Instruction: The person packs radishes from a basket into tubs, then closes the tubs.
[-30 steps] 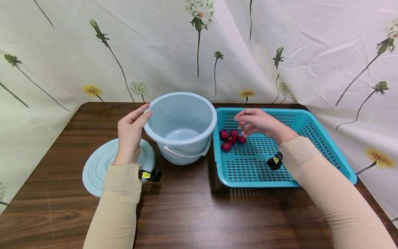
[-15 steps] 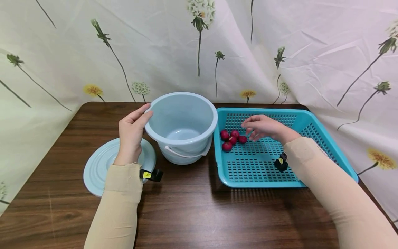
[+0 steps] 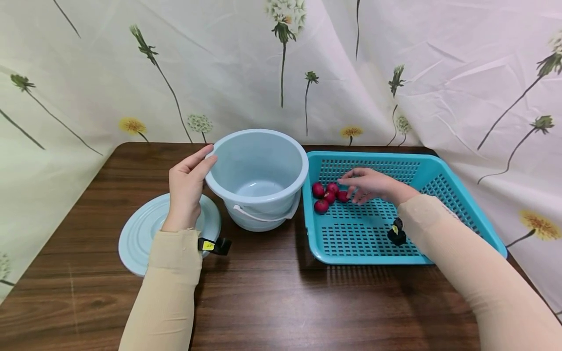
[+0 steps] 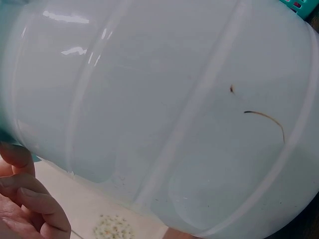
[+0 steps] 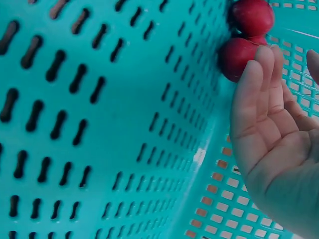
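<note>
L hand (image 3: 185, 184) pinched rim of blue bucket (image 3: 263, 209) btwn thumb & fingers; R hand (image 3: 370, 186), fingers relaxed & approx. straight, held nothing, was in teal basket (image 3: 364, 243) just beside red fruits (image 3: 329, 197) clustered at L end nr bucket

Lid (image 3: 138, 234): part hidden behind left hand (image 3: 185, 190) and left sleeve (image 3: 175, 273)
Left hand, left wrist view: cut off, lower-left corner
Bucket (image 3: 259, 161): cropped, left wrist view
Red fruits (image 3: 329, 197): contact with right hand (image 3: 373, 185) unclear
Basket (image 3: 320, 257): part covered by right sleeve (image 3: 461, 258)
Yellow tag (image 3: 208, 245): writing unreadable
</note>
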A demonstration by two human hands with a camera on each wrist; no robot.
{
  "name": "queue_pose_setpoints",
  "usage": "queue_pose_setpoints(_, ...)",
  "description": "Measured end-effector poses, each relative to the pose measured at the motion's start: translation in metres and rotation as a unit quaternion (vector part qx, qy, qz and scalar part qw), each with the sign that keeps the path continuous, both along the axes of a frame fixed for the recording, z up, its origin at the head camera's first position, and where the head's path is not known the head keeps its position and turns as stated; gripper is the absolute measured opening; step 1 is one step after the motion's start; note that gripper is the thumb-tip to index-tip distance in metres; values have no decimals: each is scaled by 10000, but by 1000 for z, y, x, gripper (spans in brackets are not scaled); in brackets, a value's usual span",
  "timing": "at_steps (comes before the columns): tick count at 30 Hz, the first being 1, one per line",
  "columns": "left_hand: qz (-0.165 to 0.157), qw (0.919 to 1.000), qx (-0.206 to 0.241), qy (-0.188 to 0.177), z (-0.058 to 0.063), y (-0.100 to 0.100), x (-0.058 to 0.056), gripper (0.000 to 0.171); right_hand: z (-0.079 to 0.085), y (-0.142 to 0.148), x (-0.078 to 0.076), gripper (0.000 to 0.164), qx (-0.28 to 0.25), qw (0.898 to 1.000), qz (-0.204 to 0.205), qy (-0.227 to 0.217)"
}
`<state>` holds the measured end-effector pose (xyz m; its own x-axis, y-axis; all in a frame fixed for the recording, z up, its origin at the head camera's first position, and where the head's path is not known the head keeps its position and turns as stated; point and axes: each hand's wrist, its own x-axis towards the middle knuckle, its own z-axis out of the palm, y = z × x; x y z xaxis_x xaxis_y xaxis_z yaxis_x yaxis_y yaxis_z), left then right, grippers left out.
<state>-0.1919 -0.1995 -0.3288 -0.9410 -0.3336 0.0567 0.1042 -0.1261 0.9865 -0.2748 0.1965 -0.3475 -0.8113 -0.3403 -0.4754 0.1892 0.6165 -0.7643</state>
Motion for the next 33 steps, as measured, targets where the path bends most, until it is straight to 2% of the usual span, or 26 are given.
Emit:
queue_pose_setpoints(5, -1, 10000, -36, 20, 0, 0, 0, 38, -5, -2, 1, 49, 132, 9998, 7, -160)
queue_pose_setpoints(19, 34, 10000, -60, 3, 0, 1, 0, 37, -11, -4, 3, 36, 691, 9973, 33, -250)
queue_pose_setpoints(29, 33, 9999, -87, -49, 0, 0, -1, 36, -13, -5, 5, 41, 1039, 9930, 257, -502)
queue_pose_setpoints(33, 28, 10000, -62, -46, 0, 0, -1, 36, -12, -5, 6, 39, 1081, 9930, 237, -420)
